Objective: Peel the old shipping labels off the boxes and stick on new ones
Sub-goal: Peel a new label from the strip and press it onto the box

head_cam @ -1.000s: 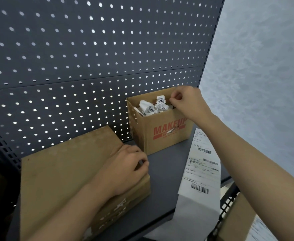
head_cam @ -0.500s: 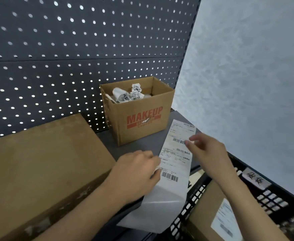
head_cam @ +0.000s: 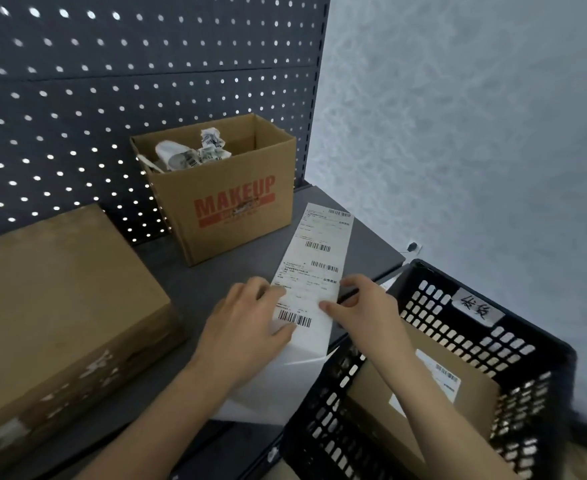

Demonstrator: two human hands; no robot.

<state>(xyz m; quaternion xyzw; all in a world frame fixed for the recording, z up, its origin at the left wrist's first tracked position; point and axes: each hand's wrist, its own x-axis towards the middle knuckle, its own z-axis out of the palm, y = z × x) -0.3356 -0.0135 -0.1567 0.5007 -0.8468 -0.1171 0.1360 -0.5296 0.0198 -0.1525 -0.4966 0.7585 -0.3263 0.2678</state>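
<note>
Label strip (head_cam: 314, 271) lies between my two grips on the shelf (head_cam: 188, 282), its length running six to one o'clock, left grip (head_cam: 240, 327) holding the nine o'clock edge, right grip (head_cam: 365, 313) pinching the three o'clock edge.

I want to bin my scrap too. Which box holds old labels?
Find the grey shelf under the holey panel. At its back stands a small open box. Only it says MAKEUP in red and holds crumpled labels; the left box is shut.
</note>
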